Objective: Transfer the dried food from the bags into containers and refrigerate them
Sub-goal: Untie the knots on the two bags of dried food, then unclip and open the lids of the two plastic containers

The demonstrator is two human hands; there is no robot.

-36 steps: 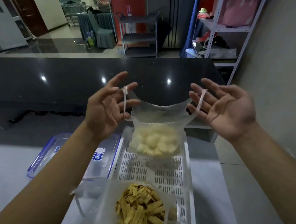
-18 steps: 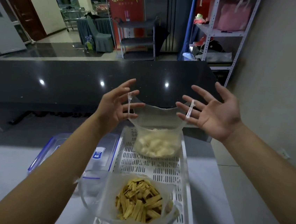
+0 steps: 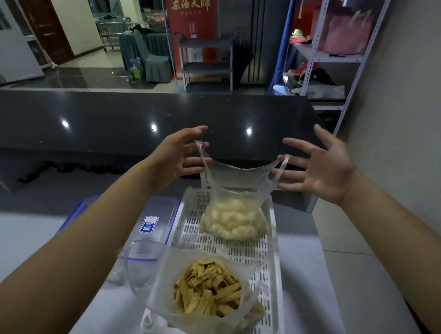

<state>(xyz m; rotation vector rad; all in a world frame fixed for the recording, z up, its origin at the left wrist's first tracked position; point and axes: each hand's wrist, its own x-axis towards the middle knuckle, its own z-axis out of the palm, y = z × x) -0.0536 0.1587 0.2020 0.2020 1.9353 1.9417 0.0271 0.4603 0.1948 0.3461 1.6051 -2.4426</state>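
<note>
Nearest, well below and short of both sets of fingers, an open clear bag of yellow-brown dried strips (image 3: 207, 290) sits at the near end of a white slotted tray (image 3: 275, 257); just to its left lie a clear container (image 3: 138, 261) and, farther back, a blue-edged clear lid (image 3: 157, 222), neither holding food yet. Farther along the tray, directly under the gap between the hands, the clear bag of pale round pieces (image 3: 233, 220) rests its bottom on the slats while its top is stretched wide. The left hand (image 3: 179, 159) has its fingers spread, with one thin handle loop (image 3: 201, 154) hooked over a fingertip; the right hand (image 3: 319, 169) is likewise splayed wide, the other handle loop (image 3: 282, 165) caught on a finger (image 3: 293, 162). Neither hand closes around anything; the loops merely hang on the fingers. Beyond the fingertips runs a dark glossy counter (image 3: 109, 125), and past it a metal shelf rack (image 3: 331, 58) stands by the wall. The risk, as I judge it, lies in that loose hold: a loop could slide off an open finger, letting the mouth collapse and the bag tip, scattering pieces through the slots; pulling harder could tear the thin film.
</note>
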